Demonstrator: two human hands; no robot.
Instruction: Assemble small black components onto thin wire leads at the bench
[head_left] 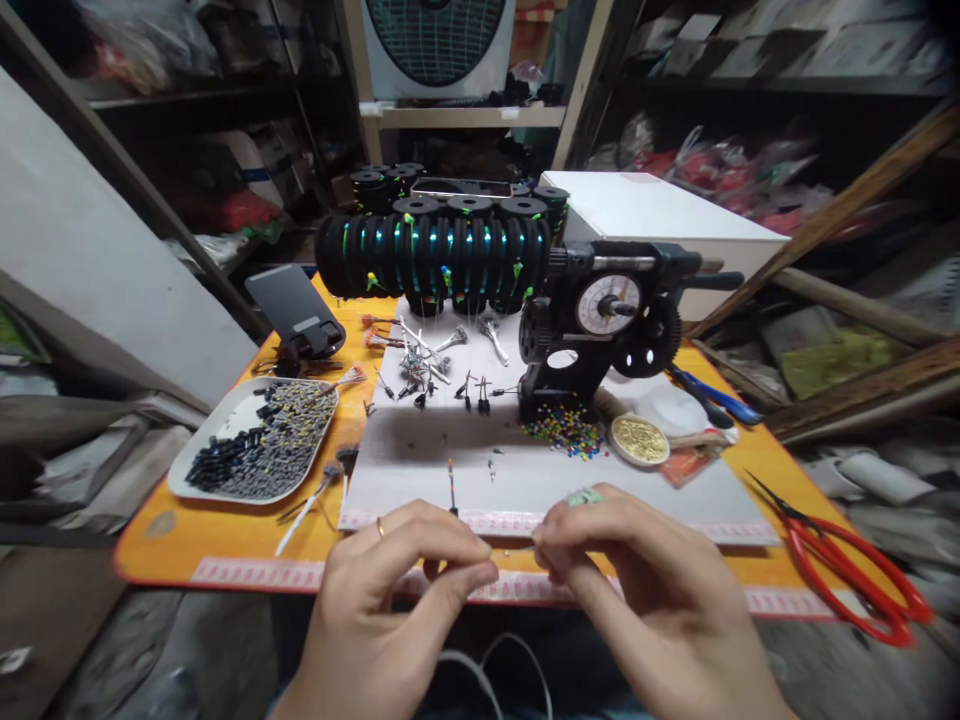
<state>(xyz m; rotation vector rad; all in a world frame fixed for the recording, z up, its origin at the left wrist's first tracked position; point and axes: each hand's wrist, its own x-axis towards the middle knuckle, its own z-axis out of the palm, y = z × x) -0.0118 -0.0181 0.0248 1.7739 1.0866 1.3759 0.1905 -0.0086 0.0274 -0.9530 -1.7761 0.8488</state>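
Gold rings one finger of the left hand (397,610), whose thumb and forefinger are pinched nearly tip to tip; the right hand (645,580), green wrap (583,496) on a finger, pinches likewise. A thin strand (525,546) seems to run between them, though what lies inside each pinch is hidden. Holding it from both sides would keep so fine a thing steady, low over the table's near edge. Just beyond, an orange-tipped stick (452,484) lies on the white board (382,490), whose pale surface probably makes small parts easier to spot. Coloured beads (566,432) sit by the foot of the black winder (609,303), its banded spools (435,257) reaching leftward. The tray (178,480) of dark and grey pieces stands on the left, probably for easy reach; red-handled scissors (855,570) lie at the right edge, blades pointing away.
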